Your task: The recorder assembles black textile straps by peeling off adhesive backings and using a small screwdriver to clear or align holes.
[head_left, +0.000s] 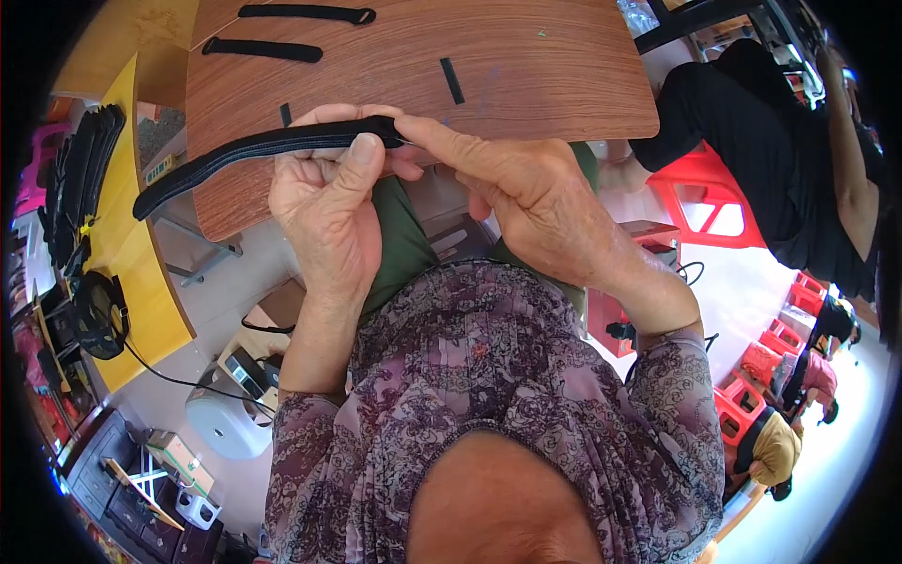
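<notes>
My left hand (329, 211) is closed round a long black fabric strap (244, 150), the thumb pressing on top near its right end. The strap has stitched lines along its length, and its free end droops to the left past the table edge. My right hand (540, 193) meets the strap's right end, its index finger stretched along to the tip and the other fingers curled under. A thin shiny bit shows at that fingertip, too small to name. Both hands are held over the near edge of the brown wooden table (554, 75).
Two black straps with looped ends (305, 13) (263, 49) lie at the table's far left. Short black strips (452, 81) (286, 115) lie closer. Left, a yellow board (141, 273) bears a bundle of black straps (85, 179). A person in black sits right on a red stool (709, 197).
</notes>
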A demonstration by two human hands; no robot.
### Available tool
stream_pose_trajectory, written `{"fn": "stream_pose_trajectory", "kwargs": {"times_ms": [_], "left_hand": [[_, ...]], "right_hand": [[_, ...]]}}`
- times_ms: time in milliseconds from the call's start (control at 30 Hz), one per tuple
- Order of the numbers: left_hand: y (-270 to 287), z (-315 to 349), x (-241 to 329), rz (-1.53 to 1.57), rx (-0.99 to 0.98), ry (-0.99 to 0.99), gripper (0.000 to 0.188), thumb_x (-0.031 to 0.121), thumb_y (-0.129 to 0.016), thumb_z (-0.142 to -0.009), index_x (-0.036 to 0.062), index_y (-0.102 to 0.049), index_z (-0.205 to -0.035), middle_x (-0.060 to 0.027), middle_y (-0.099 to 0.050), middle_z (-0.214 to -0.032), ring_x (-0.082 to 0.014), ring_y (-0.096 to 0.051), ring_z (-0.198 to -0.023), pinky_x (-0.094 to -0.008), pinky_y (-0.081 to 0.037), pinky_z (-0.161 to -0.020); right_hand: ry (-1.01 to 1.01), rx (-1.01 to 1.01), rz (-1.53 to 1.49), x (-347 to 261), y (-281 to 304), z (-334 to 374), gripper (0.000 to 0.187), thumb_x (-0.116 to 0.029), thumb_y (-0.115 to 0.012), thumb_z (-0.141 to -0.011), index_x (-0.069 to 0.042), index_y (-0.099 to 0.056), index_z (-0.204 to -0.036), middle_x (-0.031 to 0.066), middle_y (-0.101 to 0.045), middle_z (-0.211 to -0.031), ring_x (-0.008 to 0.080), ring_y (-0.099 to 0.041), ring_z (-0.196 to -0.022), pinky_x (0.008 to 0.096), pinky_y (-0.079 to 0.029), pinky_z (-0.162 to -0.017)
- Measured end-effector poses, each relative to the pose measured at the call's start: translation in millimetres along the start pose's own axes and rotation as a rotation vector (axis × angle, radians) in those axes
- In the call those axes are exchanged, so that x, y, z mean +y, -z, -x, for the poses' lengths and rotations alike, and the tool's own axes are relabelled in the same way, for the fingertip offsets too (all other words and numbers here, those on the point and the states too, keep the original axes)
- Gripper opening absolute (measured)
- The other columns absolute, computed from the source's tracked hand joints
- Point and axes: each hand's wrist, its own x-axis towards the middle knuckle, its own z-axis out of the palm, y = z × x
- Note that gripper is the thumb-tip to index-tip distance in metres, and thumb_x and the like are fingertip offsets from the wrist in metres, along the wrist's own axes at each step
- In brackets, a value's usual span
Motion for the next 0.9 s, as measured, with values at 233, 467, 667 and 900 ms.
{"fn": "stream_pose_trajectory", "kwargs": {"times_ms": [233,467,667,900], "left_hand": [[0.4,-0.4,-1.5,-0.028,-0.022,-0.03,0.026,-0.002,-0.065,-0.082,-0.0047,-0.053,-0.105,-0.015,-0.065,-0.092,-0.0214,-0.066,-0.072,-0.0313,-0.057,-0.063],[-2.4,3.4,-2.6,-0.128,0.002,-0.072,0.024,-0.001,-0.067,-0.081,-0.0053,-0.055,-0.101,-0.0144,-0.065,-0.088,-0.0207,-0.066,-0.071,-0.0295,-0.057,-0.065],[-7.0,2.4,-1.1,-0.025,0.02,-0.038,0.023,0.001,-0.067,-0.082,-0.005,-0.055,-0.101,-0.0147,-0.065,-0.089,-0.0214,-0.066,-0.071,-0.0312,-0.056,-0.066],[1.8,2.4,0.7,-0.153,0.046,-0.054,0.022,-0.002,-0.067,-0.081,-0.0041,-0.055,-0.099,-0.0149,-0.065,-0.088,-0.021,-0.065,-0.069,-0.0302,-0.056,-0.063]], "right_hand": [[-0.036,-0.034,0.086,-2.5,-1.8,-3.6,0.072,0.018,-0.044,-0.07,-0.019,-0.053,-0.131,0.01,-0.064,-0.075,0.0145,-0.051,-0.053,0.0271,-0.045,-0.052],[0.027,-0.002,0.192,6.0,-5.4,-2.1,0.07,0.015,-0.044,-0.072,-0.021,-0.053,-0.131,0.0094,-0.064,-0.075,0.0128,-0.051,-0.051,0.0258,-0.044,-0.051],[-0.013,0.017,-0.068,4.9,-10.7,-8.0,0.068,0.011,-0.048,-0.074,-0.023,-0.05,-0.134,0.0083,-0.062,-0.071,0.0109,-0.05,-0.051,0.026,-0.045,-0.051],[0.133,0.021,0.378,16.0,-15.2,-5.6,0.068,0.009,-0.05,-0.075,-0.023,-0.048,-0.135,0.0077,-0.061,-0.071,0.0115,-0.05,-0.052,0.0261,-0.045,-0.052]]}}
